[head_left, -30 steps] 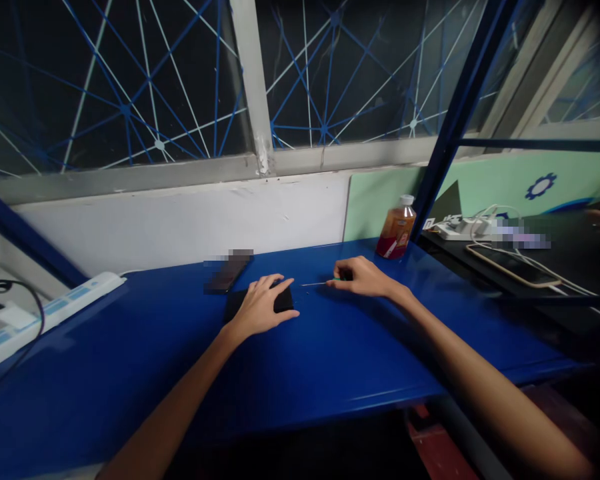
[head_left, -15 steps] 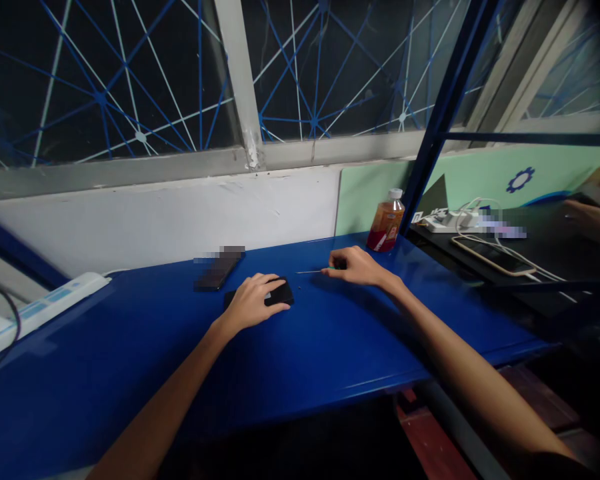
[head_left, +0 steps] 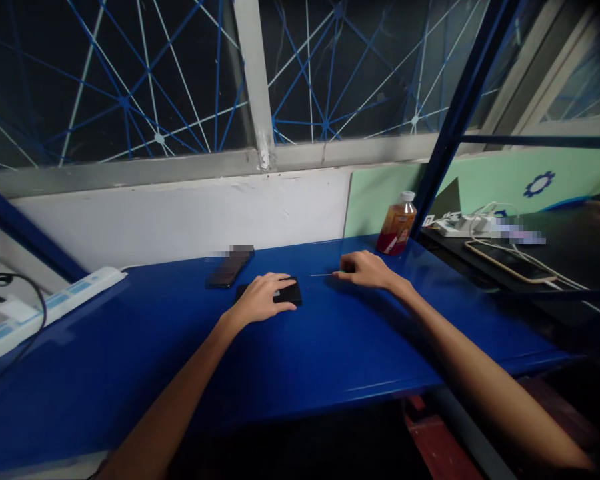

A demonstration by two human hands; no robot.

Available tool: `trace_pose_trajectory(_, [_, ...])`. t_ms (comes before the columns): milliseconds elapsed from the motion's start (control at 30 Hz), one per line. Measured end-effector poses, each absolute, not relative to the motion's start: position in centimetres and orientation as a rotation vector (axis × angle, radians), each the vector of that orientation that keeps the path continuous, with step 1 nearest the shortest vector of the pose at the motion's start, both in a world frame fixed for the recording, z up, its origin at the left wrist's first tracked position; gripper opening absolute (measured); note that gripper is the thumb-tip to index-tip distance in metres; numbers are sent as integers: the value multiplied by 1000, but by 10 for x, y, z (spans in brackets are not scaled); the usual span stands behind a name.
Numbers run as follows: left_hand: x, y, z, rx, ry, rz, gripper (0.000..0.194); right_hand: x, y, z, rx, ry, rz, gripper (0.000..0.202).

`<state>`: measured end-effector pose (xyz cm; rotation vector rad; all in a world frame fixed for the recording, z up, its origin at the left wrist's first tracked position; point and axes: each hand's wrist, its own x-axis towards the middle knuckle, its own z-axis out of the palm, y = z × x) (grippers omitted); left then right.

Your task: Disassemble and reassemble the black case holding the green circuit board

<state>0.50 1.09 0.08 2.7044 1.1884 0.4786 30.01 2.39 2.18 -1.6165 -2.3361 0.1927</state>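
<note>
My left hand (head_left: 263,298) lies over a flat black rectangular device (head_left: 293,291) on the blue tabletop. Its fingers reach across the top, and the thumb rests along the near edge. In my right hand (head_left: 369,269) is a screwdriver (head_left: 321,275), its handle mostly hidden by curled fingers. The thin metal shaft points left toward the device, with a gap between tip and device. A tiny dark speck (head_left: 309,287), too small to name, lies on the table between them. Just behind the left hand is a dark phone-like slab (head_left: 234,267), partly blurred out.
A bottle of reddish drink (head_left: 397,225) stands at the back right by a blue metal post (head_left: 443,143). At left lies a white power strip (head_left: 55,308) with a black cable. Beyond the post, a black desk holds a phone (head_left: 510,261), cables and another power strip (head_left: 467,225).
The whole view has shifted, so things appear farther right. My right hand and the screwdriver have drawn slightly away from the device. The left hand stays on it.
</note>
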Motion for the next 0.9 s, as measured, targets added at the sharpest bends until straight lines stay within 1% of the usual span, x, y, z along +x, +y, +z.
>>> trace_pose_trajectory(167, [-7,11,7,2657,1138,335,59,299,23,21,-1608,-2349,169,31])
trace_pose_trajectory(433, [-41,24,17,2592,1219,271,73,300,26,16,-1597,-2358,143,36])
trace_pose_trajectory(700, [-51,27,19,2562,1204,264,66,300,31,4,-1636,-2409,115,42])
trace_pose_trajectory(900, [-46,27,16,2589,1233,301,62,300,34,-9,-1609,-2450,47,33])
